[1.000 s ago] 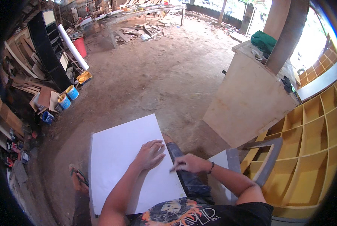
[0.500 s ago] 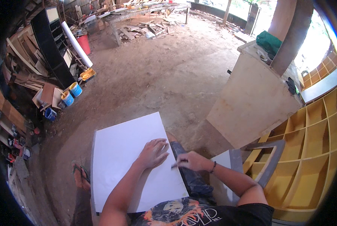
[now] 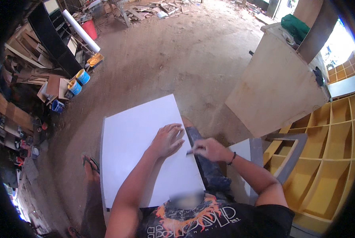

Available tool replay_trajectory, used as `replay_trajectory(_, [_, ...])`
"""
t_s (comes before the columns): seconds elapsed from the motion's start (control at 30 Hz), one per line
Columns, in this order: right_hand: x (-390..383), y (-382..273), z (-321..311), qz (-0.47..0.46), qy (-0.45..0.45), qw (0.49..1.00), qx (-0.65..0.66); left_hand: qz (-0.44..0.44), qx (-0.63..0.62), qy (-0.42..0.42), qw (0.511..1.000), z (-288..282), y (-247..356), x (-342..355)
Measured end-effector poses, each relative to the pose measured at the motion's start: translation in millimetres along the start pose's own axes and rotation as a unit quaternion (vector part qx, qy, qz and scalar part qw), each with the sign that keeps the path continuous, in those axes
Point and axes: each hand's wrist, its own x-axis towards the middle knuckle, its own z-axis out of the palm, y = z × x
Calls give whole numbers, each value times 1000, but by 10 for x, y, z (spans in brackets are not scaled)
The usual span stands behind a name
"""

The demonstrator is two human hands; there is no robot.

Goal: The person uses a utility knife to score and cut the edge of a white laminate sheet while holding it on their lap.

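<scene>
A large white board with grey edging down its left side lies across my lap. My left hand rests on it with its fingers stretched out, close to the right edge. Beside that edge, my right hand is closed around a small dark tool, whose tip meets the board's edge. My fingers hide most of this tool, so its exact kind does not show.
At my right stand a yellow compartmented shelf, a grey-edged frame and a large pale cabinet. Paint buckets, a black shelf unit and stacked wood are at the left. Scrap wood lies far off.
The view has tipped downward, so the board and both hands appear higher. My left hand stays on the board; my right hand keeps the small tool at its right edge.
</scene>
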Motion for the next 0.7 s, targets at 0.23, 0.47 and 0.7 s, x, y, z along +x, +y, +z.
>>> replay_trajectory(0.23, [60, -71, -29, 111, 86, 986, -87, 0, 1, 7, 1000, 2, -53, -19])
replay_trajectory(0.47, [19, 1, -87, 91, 60, 993, -46, -9, 2, -6, 1000, -6, -55, -16])
replay_trajectory(0.7, [-71, 53, -86, 118, 63, 991, -30, -6, 7, -11, 1000, -28, -23, -5])
